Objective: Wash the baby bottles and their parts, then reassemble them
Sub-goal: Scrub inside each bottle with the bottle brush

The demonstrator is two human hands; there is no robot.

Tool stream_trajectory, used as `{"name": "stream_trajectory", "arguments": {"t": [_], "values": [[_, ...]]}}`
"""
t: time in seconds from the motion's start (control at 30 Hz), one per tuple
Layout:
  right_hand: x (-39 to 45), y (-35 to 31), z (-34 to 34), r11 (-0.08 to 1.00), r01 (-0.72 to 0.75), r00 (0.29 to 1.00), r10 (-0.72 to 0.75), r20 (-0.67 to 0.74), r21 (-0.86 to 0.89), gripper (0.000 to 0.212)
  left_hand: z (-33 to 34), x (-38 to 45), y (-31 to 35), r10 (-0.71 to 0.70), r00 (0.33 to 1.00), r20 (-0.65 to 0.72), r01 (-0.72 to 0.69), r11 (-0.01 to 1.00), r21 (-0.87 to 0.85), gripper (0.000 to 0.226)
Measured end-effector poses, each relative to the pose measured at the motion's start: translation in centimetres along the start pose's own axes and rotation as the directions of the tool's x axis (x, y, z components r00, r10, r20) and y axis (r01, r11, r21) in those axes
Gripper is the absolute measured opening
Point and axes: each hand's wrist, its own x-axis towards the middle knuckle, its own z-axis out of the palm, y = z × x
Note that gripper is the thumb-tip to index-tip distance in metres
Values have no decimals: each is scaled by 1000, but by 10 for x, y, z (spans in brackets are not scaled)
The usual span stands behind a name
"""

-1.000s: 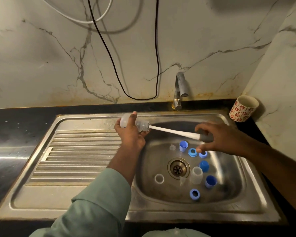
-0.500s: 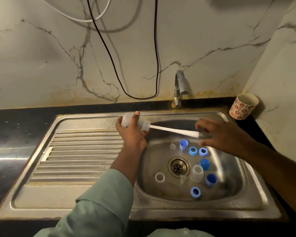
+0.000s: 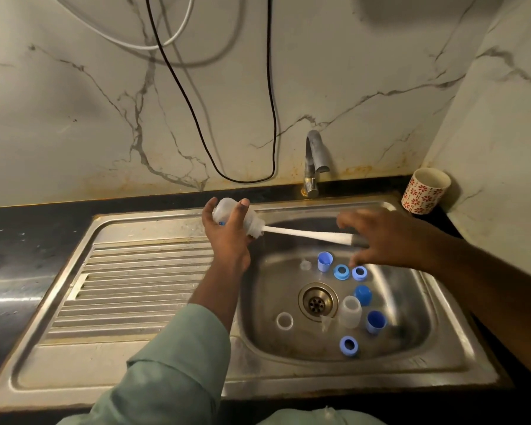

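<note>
My left hand is wrapped around the clear baby bottle, holding it on its side above the back left edge of the sink basin, mouth turned to my right. The bottle brush runs straight along that same axis: its bristle head sits at the bottle's mouth and partly inside, and the white handle slopes slightly down and rightwards to my right hand, which pinches the grey end with the other fingers spread; that hand is blurred, so I cannot tell how firm the pinch is. So the whole move, as I judge it, turns on keeping brush and bottle in one line, with the right hand driving in and out and the left only bracing. Below the handle, on the basin floor, lie the rest of the parts: a light blue cap and two blue rings just under my right hand, a small clear teat beside them, a dark blue cap, a second clear bottle standing by the drain, another blue cap, a blue ring at the front and a white ring to the left. None touches the brush. The tap stands behind, clear of the handle, no water showing, and a patterned cup sits on the counter at the back right, well apart
</note>
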Motion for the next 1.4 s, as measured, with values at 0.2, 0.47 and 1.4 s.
{"name": "stream_trajectory", "arguments": {"t": [0.2, 0.47, 1.4], "values": [[-5, 2, 17, 890, -53, 736, -272, -620, -454, 23, 0, 4, 8, -27, 999, -43, 26, 999, -20, 71], [5, 20, 1, 765, -155, 983, 57, 174, 625, 36, -7, 1, 19, -177, 958, 225, 209, 969, -129, 64], [-6, 6, 20, 892, 49, 981, 42, -189, 450, 30, 7, 2, 29, -230, 973, 28, 230, 946, -230, 70]]}}
